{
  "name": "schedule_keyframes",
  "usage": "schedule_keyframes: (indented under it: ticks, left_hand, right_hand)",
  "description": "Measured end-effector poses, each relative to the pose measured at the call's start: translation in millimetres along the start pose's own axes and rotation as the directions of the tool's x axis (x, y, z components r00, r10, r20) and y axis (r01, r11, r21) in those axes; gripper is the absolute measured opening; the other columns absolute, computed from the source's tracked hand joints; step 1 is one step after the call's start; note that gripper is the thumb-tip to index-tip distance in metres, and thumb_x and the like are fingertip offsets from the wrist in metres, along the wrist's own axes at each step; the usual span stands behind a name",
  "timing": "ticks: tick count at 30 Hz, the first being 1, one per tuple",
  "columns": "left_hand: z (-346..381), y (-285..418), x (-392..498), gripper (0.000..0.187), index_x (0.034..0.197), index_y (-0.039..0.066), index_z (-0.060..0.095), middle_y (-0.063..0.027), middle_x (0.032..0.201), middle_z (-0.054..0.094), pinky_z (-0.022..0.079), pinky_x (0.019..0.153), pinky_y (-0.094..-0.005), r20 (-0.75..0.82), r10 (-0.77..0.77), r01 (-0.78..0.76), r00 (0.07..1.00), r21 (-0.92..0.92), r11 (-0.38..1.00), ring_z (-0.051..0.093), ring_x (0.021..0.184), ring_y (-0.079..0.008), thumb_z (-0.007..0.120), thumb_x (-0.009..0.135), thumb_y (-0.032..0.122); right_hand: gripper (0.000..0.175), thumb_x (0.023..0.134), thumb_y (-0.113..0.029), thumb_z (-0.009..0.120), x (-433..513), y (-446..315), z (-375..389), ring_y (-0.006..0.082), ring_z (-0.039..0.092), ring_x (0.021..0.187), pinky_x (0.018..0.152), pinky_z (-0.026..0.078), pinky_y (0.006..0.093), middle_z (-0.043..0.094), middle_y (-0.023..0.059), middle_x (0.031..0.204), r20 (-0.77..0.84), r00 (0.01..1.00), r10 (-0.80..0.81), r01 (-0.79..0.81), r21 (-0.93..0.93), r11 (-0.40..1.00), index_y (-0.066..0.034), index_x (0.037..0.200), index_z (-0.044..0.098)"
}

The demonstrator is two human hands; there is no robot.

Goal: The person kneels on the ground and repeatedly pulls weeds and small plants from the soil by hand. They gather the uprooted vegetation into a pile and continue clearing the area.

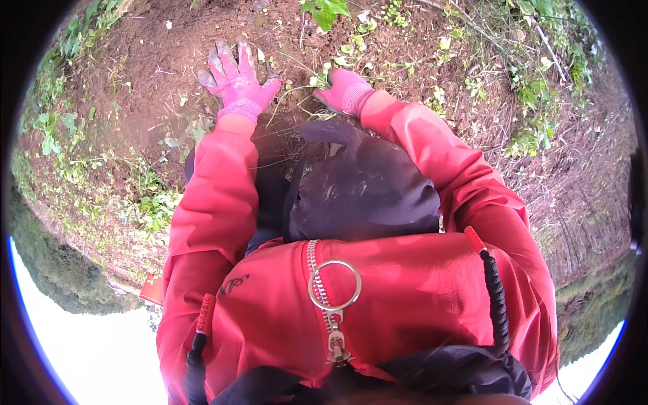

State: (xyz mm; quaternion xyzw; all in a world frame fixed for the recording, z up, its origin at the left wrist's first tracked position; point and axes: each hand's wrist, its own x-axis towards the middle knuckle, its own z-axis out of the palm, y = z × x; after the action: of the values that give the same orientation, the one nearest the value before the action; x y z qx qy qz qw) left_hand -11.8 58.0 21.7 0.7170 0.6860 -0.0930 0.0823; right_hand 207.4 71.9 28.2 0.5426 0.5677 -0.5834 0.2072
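My left hand (237, 80), in a pink work glove with soiled grey fingertips, lies palm down with its fingers spread. It is on or just above the bare reddish soil (174, 50), and nothing is in it. To its right, my right hand (347, 92) wears a matching glove, its fingers curled closed around thin green weeds (319, 81). Leaves and pale stems stick out from the left side of that fist, some trailing toward the left hand. The right fingertips are mostly hidden by the curl of the hand.
A broad-leaved green plant (326, 11) stands ahead of my hands. Low weeds (157, 202) grow at the left, with more leafy plants (531, 96) and dry sticks (549, 48) at the right. My dark-trousered knee (364, 187) rises close behind my right hand.
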Motion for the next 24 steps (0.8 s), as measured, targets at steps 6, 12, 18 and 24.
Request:
schedule_keyframes:
  ticks: [6,12,18,24]
  left_hand:
    - [-0.2,-3.9,-4.7,0.108,0.146,0.021,0.029,-0.0184,0.148,0.021,0.009,0.102,-0.0694,0.077,-0.042,0.040,0.996,0.037,0.999,0.016,0.137,-0.0378,0.072,0.057,0.064]
    - [-0.9,-3.1,-5.5,0.101,0.146,0.027,0.028,-0.0184,0.151,0.017,0.011,0.104,-0.0656,0.037,-0.050,0.050,0.998,-0.007,0.999,0.017,0.137,-0.0399,0.071,0.061,0.061]
    - [-34.6,3.7,-0.8,0.099,0.144,0.012,0.031,-0.0172,0.153,0.013,-0.002,0.109,-0.0619,0.166,-0.069,0.089,0.984,-0.114,0.990,0.006,0.142,-0.0355,0.068,0.063,0.054]
    - [-28.2,4.0,-8.7,0.099,0.145,0.016,0.031,-0.0184,0.151,0.021,0.003,0.111,-0.0603,0.071,-0.066,0.074,0.995,-0.114,0.991,0.014,0.141,-0.0354,0.069,0.062,0.053]
  right_hand:
    - [0.057,0.092,-0.055,0.032,21.5,-0.7,-21.0,0.0315,0.064,0.077,0.078,0.049,0.0436,0.066,0.0162,0.080,0.333,0.934,-0.126,0.151,-0.049,0.987,-0.0095,0.093,0.066]
    - [0.046,0.098,-0.040,0.028,52.3,56.0,20.9,0.0345,0.059,0.103,0.096,0.040,0.0414,0.063,0.0157,0.111,0.056,0.998,-0.020,0.020,-0.010,1.000,-0.0157,0.127,0.053]
    - [0.052,0.099,-0.041,0.026,-40.6,17.6,8.6,0.0255,0.054,0.111,0.097,0.039,0.0364,0.051,0.0137,0.131,0.067,0.994,-0.083,0.065,0.230,0.971,-0.0115,0.140,0.036]
    - [0.049,0.090,-0.029,0.061,-98.0,105.4,-28.3,0.0218,0.059,0.099,0.086,0.048,0.0329,0.062,0.0126,0.107,-0.306,0.949,-0.077,0.316,0.920,0.231,-0.0017,0.128,0.047]
